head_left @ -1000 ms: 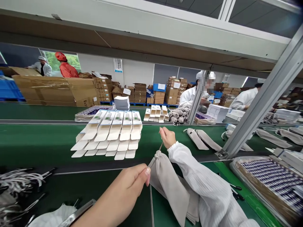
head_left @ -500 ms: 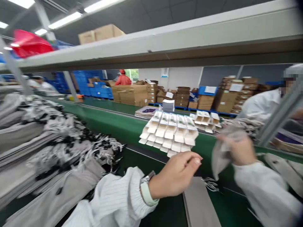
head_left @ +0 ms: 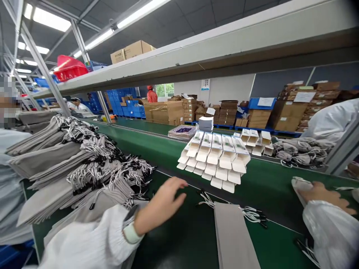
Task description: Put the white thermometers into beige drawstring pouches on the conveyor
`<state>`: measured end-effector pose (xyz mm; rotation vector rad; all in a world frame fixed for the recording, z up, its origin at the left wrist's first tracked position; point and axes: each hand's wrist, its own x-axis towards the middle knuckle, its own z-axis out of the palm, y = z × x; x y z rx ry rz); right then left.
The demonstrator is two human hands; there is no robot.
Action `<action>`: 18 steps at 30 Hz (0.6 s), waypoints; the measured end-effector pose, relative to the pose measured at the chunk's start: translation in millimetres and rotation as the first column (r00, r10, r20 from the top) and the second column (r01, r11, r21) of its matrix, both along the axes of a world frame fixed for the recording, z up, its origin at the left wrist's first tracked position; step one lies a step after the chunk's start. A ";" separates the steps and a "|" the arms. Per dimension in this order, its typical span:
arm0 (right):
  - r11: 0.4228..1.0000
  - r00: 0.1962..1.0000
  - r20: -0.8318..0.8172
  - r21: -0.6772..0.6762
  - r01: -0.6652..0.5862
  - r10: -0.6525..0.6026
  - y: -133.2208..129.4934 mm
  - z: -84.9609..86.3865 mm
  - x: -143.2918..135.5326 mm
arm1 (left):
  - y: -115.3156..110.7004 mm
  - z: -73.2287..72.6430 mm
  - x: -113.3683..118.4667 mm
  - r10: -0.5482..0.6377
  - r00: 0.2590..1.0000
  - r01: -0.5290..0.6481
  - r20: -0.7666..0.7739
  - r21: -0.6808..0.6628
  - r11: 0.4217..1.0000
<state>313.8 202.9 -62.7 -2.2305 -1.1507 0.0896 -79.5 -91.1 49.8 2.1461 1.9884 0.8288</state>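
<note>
My left hand (head_left: 161, 203) hovers over the dark green belt with its fingers apart and nothing in it. A fan of grey drawstring bags (head_left: 109, 175) with white cords and black cord ends lies to its left. Low at the right edge, my right hand (head_left: 327, 196) is closed round a rolled or bunched grey drawstring bag (head_left: 301, 185); part of that bag is hidden by the hand. Between my hands, a flat stack of grey drawstring bags (head_left: 234, 231) lies on the belt, cords spread at its far end.
Open white cartons (head_left: 215, 157) stand stacked just beyond the belt. Behind them are a purple-patterned basket (head_left: 183, 130) and bundled grey bags (head_left: 305, 151). A long shelf (head_left: 196, 56) crosses overhead. Co-workers are at both sides, one sleeve (head_left: 333, 117) at right.
My left hand has moved left, away from the flat stack, and its fingers have spread. My right hand has moved right and down with the grey bag. The view has shifted left.
</note>
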 end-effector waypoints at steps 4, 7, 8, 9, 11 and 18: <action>0.999 0.989 0.140 -0.020 0.049 -0.046 -5.1 4.1 -6.5 | -41.4 -10.4 -72.6 0.409 0.783 -0.370 -0.470 0.177 0.912; 0.996 0.994 0.113 -0.086 -0.004 0.014 -3.2 0.6 -11.2 | -69.2 -19.3 -120.2 0.332 0.635 -0.347 -0.698 0.126 0.929; 0.993 0.993 0.113 -0.115 -0.020 0.033 -1.8 -1.6 -12.9 | -75.1 -21.0 -131.9 0.235 0.629 -0.291 -0.741 0.056 0.955; 0.990 0.992 0.119 -0.135 -0.033 0.049 -0.5 -3.7 -14.5 | -78.7 -21.7 -140.8 0.149 0.620 -0.248 -0.770 -0.012 0.969; 0.991 0.986 0.149 -0.118 -0.057 0.074 0.5 -5.2 -17.1 | -79.2 -20.6 -149.8 0.073 0.601 -0.227 -0.796 -0.082 0.970; 0.948 0.915 0.369 0.199 -0.248 0.162 -21.3 28.6 -30.3 | -55.0 1.5 -135.0 0.006 0.549 -0.262 -0.836 -0.165 0.951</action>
